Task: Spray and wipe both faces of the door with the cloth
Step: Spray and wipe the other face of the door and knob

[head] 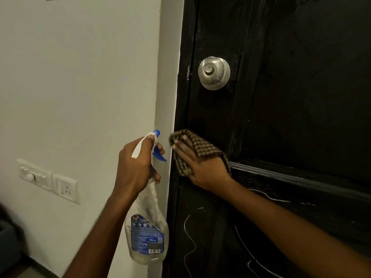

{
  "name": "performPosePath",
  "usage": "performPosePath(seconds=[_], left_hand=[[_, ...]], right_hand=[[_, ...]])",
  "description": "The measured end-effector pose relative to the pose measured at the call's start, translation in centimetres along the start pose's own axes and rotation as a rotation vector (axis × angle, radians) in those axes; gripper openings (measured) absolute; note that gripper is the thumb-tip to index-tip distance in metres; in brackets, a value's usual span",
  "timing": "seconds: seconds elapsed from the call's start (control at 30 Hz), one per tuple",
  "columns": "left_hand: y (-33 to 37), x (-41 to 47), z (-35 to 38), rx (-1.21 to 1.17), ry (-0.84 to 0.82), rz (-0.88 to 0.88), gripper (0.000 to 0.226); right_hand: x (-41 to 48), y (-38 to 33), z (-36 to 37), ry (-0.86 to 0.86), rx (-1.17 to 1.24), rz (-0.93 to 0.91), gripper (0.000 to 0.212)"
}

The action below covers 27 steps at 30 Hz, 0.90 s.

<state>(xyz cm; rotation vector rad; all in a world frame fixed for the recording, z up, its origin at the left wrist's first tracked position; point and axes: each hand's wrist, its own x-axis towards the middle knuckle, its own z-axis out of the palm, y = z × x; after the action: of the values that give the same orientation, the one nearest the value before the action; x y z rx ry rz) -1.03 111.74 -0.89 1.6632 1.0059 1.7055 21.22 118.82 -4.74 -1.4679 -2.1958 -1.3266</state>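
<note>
A black panelled door point(291, 101) fills the right half of the view, with a round steel knob point(213, 73) near its left edge. My right hand point(200, 163) presses a brown checked cloth point(197, 146) against the door's left edge, below the knob; its fingers lie straight over the cloth. My left hand point(134, 167) grips the neck of a clear spray bottle point(147, 235) with a white and blue trigger head point(155, 145), held beside the door frame. White scribble marks show on the door's lower panel.
A white wall point(80, 87) and a white door jamb point(168, 97) stand left of the door. A switch plate and socket point(50, 180) sit on the wall at lower left. A dark object shows at the bottom left corner.
</note>
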Motion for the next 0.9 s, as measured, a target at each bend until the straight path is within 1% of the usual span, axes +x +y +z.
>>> performPosePath(seconds=[0.07, 0.1, 0.17, 0.2, 0.23, 0.3, 0.33, 0.4, 0.43, 0.53, 0.6, 0.63, 0.7, 0.83, 0.9], left_hand=[[0.1, -0.1, 0.0, 0.066, -0.014, 0.053, 0.035], [0.3, -0.1, 0.0, 0.09, -0.022, 0.075, 0.036], [0.4, 0.0, 0.1, 0.074, -0.029, 0.07, 0.036], [0.5, 0.0, 0.2, 0.049, -0.027, 0.049, 0.036], [0.6, 0.0, 0.2, 0.024, -0.025, 0.029, 0.038], [0.6, -0.1, 0.4, 0.002, -0.015, 0.0, 0.041], [0.5, -0.3, 0.5, -0.005, -0.011, -0.007, 0.042], [0.5, -0.5, 0.6, -0.03, -0.008, -0.016, 0.042], [0.5, -0.6, 0.6, -0.043, -0.009, -0.025, 0.042], [0.5, -0.6, 0.7, -0.047, -0.008, -0.026, 0.041], [0.6, -0.6, 1.0, -0.025, -0.008, 0.009, 0.037], [0.7, -0.7, 1.1, -0.021, -0.012, 0.026, 0.035], [1.1, -0.6, 1.6, -0.053, -0.034, 0.03, 0.033], [2.1, -0.7, 3.2, -0.127, -0.093, 0.05, 0.021], [2.7, -0.8, 3.9, -0.14, -0.101, 0.064, 0.022]], right_hand=[[-2.1, 0.0, 0.8, -0.077, 0.01, -0.139, 0.081], [-2.3, 0.3, 0.3, -0.126, 0.049, -0.17, 0.077], [-0.7, 1.6, -2.0, -0.239, 0.096, -0.128, 0.073], [0.6, 2.4, -3.0, -0.242, 0.082, -0.084, 0.072], [1.9, 3.0, -4.1, -0.19, 0.075, -0.036, 0.071], [4.2, 4.0, -5.4, -0.009, 0.073, 0.073, 0.067], [4.9, 4.0, -5.5, 0.047, 0.082, 0.138, 0.068], [5.6, 3.4, -4.7, 0.072, 0.088, 0.201, 0.072], [5.3, 2.8, -3.9, 0.067, 0.079, 0.18, 0.074], [2.3, 1.1, -0.8, 0.014, 0.071, -0.009, 0.079], [-0.7, 1.2, 0.5, -0.029, 0.022, -0.099, 0.077], [-2.1, 1.6, 0.7, -0.032, 0.007, -0.108, 0.075], [-4.4, 2.8, -0.4, -0.011, 0.034, -0.056, 0.074], [-6.7, 7.6, -5.3, 0.13, -0.033, 0.21, 0.075], [-5.8, 10.1, -7.5, 0.167, -0.065, 0.311, 0.073]])
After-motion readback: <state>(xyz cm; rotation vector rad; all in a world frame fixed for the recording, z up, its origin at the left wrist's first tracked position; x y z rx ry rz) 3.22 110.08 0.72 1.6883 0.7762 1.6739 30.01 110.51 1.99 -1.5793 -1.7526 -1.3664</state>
